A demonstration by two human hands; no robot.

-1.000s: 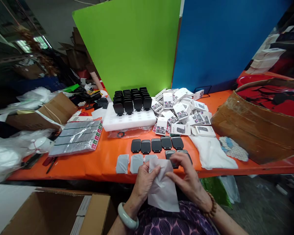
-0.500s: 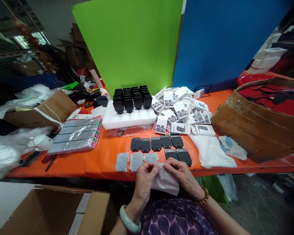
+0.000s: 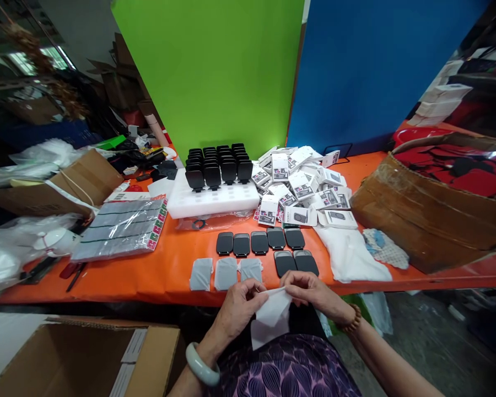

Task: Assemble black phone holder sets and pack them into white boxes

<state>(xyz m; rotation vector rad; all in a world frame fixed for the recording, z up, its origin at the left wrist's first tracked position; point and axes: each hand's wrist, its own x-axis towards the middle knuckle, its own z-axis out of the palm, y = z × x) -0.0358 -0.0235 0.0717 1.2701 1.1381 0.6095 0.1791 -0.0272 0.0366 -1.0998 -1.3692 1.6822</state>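
A thin white translucent bag (image 3: 271, 318) hangs from my fingers just in front of the table edge. My left hand (image 3: 240, 306) pinches its upper left corner, and my right hand (image 3: 312, 292) pinches the upper right end, so its top edge is stretched between them. Beyond my hands, several flat black pads (image 3: 259, 241) with rounded corners lie on the orange table (image 3: 149, 275) in two rows. To their left, three similar pieces wrapped in whitish film (image 3: 226, 273) lie side by side.
White foam block (image 3: 213, 203) holds rows of upright black pieces. Beside it are piled small white printed boxes (image 3: 301, 184). White pouches (image 3: 351, 256) lie at right, near a large carton (image 3: 434, 220). Flat grey packs (image 3: 119, 226) lie left. An open cardboard box (image 3: 161, 358) stands below the table.
My hands have moved apart, pulling the bag's top edge taut, and the bag now hangs lower and straighter. The view has shifted slightly; the table items stay in place.
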